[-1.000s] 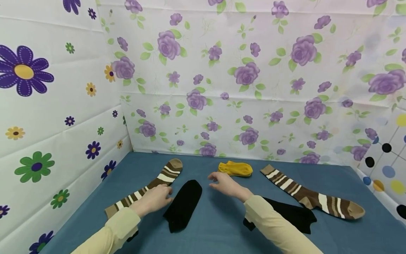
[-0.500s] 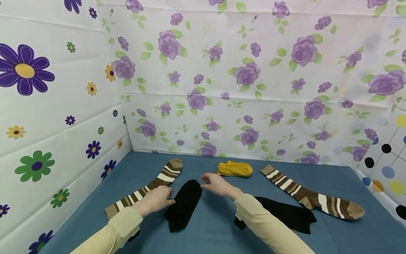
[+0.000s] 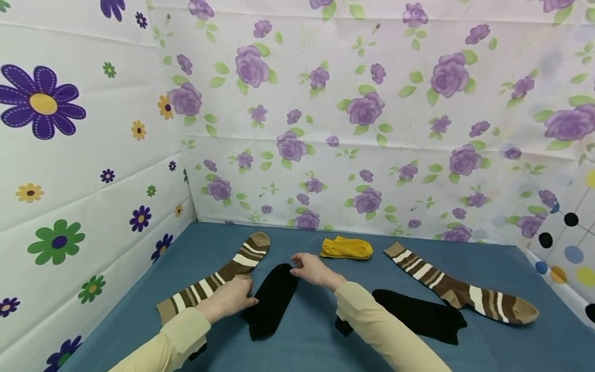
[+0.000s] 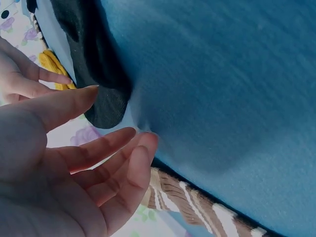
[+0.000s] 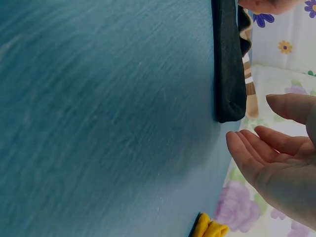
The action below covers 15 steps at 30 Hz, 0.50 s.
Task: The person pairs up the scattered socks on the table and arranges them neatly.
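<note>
A black sock [image 3: 273, 305] lies flat on the blue cloth between the two hands in the head view. My left hand [image 3: 230, 298] is at its left side, fingers loosely bent, in front of a brown striped sock [image 3: 234, 266]. In the left wrist view, the left thumb and fingers [image 4: 131, 163] stand apart with nothing between them. My right hand [image 3: 315, 268] is beside the far end of the black sock. The right wrist view shows a gap between that sock [image 5: 231, 74] and the right fingers [image 5: 252, 148], which hold nothing.
Yellow socks [image 3: 346, 248] lie at the back. On the right are a second black sock [image 3: 418, 312], partly behind the right sleeve, and another striped sock [image 3: 465, 290]. A small black piece [image 3: 343, 326] shows by the right sleeve. Flowered sheets [image 3: 325, 129] stand behind and left.
My right hand has moved left, away from the yellow socks and toward the far end of the middle black sock. My left hand has shifted slightly right, toward the same sock.
</note>
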Each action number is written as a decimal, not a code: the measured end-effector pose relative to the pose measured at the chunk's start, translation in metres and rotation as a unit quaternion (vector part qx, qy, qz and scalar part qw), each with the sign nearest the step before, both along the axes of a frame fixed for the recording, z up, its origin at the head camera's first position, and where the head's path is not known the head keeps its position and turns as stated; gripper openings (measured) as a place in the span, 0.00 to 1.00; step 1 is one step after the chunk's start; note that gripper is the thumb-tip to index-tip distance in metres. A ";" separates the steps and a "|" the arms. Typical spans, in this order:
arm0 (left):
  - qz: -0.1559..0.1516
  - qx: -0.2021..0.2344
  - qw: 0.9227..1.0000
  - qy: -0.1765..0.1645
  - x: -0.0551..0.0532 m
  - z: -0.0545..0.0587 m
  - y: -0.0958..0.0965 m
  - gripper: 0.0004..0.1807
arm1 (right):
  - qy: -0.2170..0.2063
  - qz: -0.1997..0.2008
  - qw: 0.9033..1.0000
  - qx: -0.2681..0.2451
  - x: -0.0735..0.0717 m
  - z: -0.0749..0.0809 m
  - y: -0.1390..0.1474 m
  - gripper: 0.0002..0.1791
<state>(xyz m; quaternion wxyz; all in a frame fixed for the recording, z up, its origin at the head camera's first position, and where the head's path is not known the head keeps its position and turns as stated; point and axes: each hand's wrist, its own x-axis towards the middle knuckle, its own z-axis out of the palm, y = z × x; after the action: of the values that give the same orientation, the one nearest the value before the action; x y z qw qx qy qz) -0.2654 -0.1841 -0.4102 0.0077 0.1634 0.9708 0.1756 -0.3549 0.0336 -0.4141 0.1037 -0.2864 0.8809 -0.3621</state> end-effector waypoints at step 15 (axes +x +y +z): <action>0.027 -0.028 0.999 -0.035 0.002 -0.001 0.004 0.18 | 0.000 -0.011 1.000 0.007 -0.005 -0.007 -0.010 0.20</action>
<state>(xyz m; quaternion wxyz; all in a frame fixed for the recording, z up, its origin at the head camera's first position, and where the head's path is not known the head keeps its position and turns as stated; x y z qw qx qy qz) -0.2639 -0.1802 -0.4107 0.0417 0.1306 0.9785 0.1541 -0.3598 0.0239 -0.4207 0.1014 -0.2757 0.8865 -0.3575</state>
